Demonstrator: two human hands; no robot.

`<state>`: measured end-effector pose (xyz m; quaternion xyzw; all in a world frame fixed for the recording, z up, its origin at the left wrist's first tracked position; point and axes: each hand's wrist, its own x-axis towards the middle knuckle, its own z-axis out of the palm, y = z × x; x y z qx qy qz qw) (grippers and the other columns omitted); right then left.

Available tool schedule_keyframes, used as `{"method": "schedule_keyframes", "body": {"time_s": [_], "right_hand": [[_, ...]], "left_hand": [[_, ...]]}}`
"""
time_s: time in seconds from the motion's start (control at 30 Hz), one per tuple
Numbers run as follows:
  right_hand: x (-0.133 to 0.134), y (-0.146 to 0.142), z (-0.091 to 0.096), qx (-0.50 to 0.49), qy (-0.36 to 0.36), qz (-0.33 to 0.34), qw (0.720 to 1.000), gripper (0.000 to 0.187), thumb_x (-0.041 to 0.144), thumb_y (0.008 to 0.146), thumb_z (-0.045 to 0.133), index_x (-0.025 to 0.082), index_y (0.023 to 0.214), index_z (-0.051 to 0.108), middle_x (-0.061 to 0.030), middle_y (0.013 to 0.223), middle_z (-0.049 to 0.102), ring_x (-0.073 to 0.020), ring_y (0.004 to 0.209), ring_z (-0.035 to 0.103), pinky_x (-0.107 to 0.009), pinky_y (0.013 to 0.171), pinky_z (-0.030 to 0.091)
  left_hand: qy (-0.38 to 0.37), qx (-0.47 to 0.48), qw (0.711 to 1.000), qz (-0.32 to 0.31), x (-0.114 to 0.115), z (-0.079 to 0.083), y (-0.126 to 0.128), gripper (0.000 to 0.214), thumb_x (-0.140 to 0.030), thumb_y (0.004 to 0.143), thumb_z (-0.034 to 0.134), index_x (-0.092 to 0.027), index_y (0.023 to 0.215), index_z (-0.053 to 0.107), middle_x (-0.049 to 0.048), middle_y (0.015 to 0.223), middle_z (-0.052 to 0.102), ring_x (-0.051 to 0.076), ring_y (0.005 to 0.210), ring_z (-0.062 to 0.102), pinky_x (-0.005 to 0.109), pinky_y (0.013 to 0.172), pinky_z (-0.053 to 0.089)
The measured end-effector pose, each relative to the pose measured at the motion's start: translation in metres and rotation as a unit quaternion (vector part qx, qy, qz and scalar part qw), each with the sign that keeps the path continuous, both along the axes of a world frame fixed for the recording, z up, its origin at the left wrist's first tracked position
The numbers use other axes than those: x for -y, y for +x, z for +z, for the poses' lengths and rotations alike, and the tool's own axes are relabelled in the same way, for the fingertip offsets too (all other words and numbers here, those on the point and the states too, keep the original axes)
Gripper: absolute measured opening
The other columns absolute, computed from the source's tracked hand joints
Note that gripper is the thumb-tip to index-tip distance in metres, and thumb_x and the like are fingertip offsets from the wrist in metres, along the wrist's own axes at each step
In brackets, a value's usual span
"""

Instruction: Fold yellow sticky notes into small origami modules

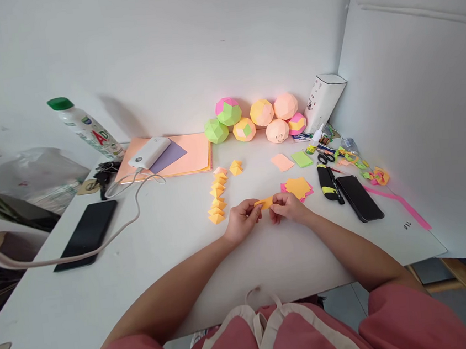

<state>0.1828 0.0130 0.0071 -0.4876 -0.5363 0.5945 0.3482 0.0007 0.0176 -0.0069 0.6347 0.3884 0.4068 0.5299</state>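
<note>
A small piece of orange paper, seemingly folded, is stretched between my two hands above the white table. My left hand pinches its left end, and my right hand grips the right end. Just left of my left hand runs a row of folded orange paper pieces, with a short separate stack to its upper right. Beyond my right hand lies a pile of orange and pink paper pieces. Farther back are pale peach sheets and green sheets.
Several faceted paper balls line the wall. At right are a utility knife, scissors, a glue bottle and a black phone. At left are a dark tablet, a bottle, a power bank and its cable.
</note>
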Motion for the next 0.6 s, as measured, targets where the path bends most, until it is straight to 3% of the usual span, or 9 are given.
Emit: {"method": "schedule_keyframes", "body": {"time_s": [0.17, 0.33, 0.47, 0.6], "right_hand": [[-0.0033, 0.0031, -0.0044, -0.026, 0.001, -0.018, 0.999, 0.010, 0.024, 0.073, 0.055, 0.016, 0.069, 0.050, 0.0001, 0.057, 0.063, -0.0136, 0.047, 0.061, -0.025, 0.043, 0.050], [-0.0018, 0.0032, -0.0019, -0.037, 0.010, -0.003, 0.999, 0.021, 0.033, 0.075, 0.060, 0.017, 0.086, 0.051, -0.0028, 0.074, 0.066, -0.0147, 0.059, 0.064, -0.023, 0.043, 0.050], [0.0013, 0.0001, -0.0008, 0.024, 0.019, 0.037, 0.999, 0.026, 0.037, 0.076, 0.062, 0.016, 0.089, 0.058, -0.0057, 0.084, 0.066, -0.0115, 0.063, 0.062, -0.020, 0.047, 0.049], [0.0022, -0.0004, -0.0022, 0.027, 0.032, 0.033, 0.999, 0.027, 0.040, 0.076, 0.061, 0.014, 0.082, 0.060, -0.0037, 0.073, 0.064, -0.0097, 0.058, 0.059, -0.020, 0.048, 0.048]], "left_hand": [[-0.007, 0.008, 1.000, 0.019, -0.0017, 0.0007, -0.0016, 0.030, -0.045, 0.080, 0.052, -0.016, 0.088, 0.057, -0.0018, 0.059, 0.055, 0.008, 0.050, 0.049, 0.021, 0.050, 0.043], [-0.027, 0.010, 0.999, 0.028, -0.0052, 0.0003, -0.0035, 0.032, -0.047, 0.079, 0.053, -0.017, 0.091, 0.057, -0.0015, 0.060, 0.056, 0.009, 0.051, 0.050, 0.022, 0.051, 0.044], [-0.031, 0.007, 0.999, -0.020, -0.0065, -0.0015, -0.0034, 0.034, -0.047, 0.079, 0.053, -0.017, 0.094, 0.058, -0.0005, 0.062, 0.058, 0.010, 0.053, 0.052, 0.023, 0.052, 0.045], [-0.050, 0.012, 0.997, -0.058, -0.0064, 0.0013, -0.0035, 0.034, -0.046, 0.078, 0.056, -0.017, 0.096, 0.057, 0.0017, 0.070, 0.062, 0.012, 0.062, 0.056, 0.025, 0.057, 0.046]]}}
